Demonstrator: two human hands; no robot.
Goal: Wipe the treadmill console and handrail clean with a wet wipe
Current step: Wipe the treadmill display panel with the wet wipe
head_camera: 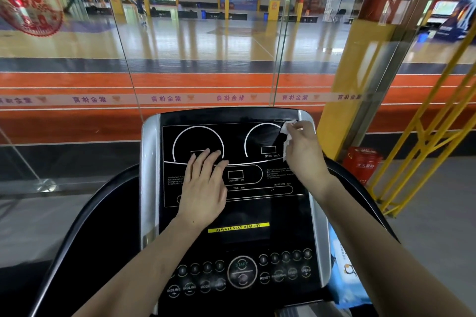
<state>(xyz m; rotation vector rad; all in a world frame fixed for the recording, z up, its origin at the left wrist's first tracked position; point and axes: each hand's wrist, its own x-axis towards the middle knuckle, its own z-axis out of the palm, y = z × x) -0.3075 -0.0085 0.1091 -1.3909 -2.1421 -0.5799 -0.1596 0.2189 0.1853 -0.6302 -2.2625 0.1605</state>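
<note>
The black treadmill console (247, 213) with white dial outlines fills the centre of the head view. My left hand (206, 185) lies flat on its display panel, fingers spread and holding nothing. My right hand (304, 149) grips a crumpled white wet wipe (287, 131) and presses it against the upper right corner of the display, next to the silver side trim. The black curved handrail (85, 216) runs down either side of the console; my right forearm hides part of its right branch.
A blue wet wipe pack (345, 278) lies at the console's lower right edge. A glass wall (206, 59) stands just beyond the treadmill. A red bin (362, 165) and a yellow metal frame (422, 136) stand at the right.
</note>
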